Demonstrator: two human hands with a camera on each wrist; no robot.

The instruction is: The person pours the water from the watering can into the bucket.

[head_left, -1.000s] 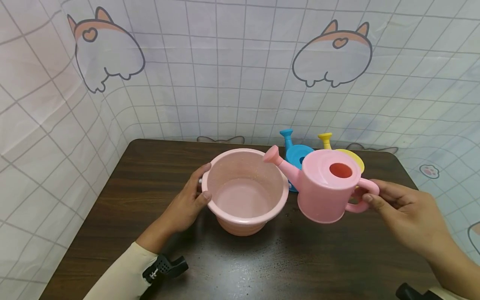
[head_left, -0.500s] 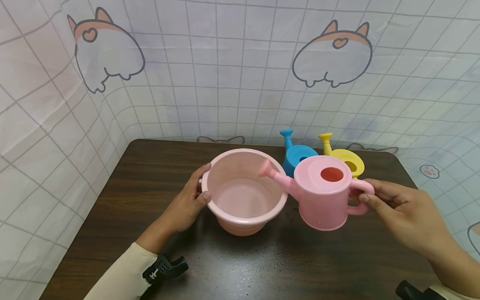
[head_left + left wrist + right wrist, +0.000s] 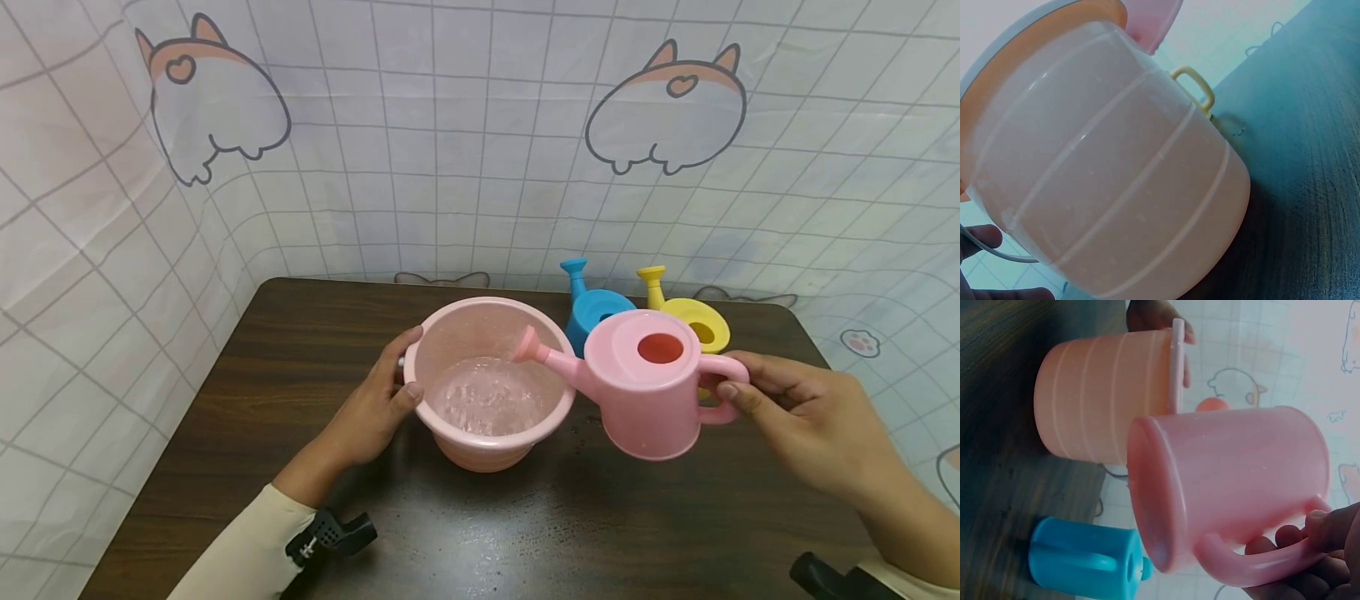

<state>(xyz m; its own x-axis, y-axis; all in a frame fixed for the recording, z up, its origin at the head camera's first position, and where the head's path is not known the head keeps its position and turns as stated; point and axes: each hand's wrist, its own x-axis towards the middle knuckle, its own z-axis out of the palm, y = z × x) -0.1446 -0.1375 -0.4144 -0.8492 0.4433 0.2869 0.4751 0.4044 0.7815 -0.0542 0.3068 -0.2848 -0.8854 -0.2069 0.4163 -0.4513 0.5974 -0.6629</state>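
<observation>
My left hand grips the left side of a pale pink bucket, thumb over its rim. The bucket stands upright on the dark wood table, its water broken into ripples. My right hand holds a pink watering can by its handle, off the table and right of the bucket. The can leans slightly left, and its spout head hangs over the inside of the bucket. In the right wrist view, thumb and fingers wrap the can's handle. The left wrist view shows the ribbed bucket wall close up.
Behind the pink can stand a blue watering can and a yellow watering can, both partly hidden by it. Wet spots glisten on the table in front of the bucket. A grid-patterned cloth hangs behind the table.
The pink watering can has moved left and slightly down, bringing its spout head farther over the bucket. The water in the bucket, smooth before, now ripples. My left hand has stayed put.
</observation>
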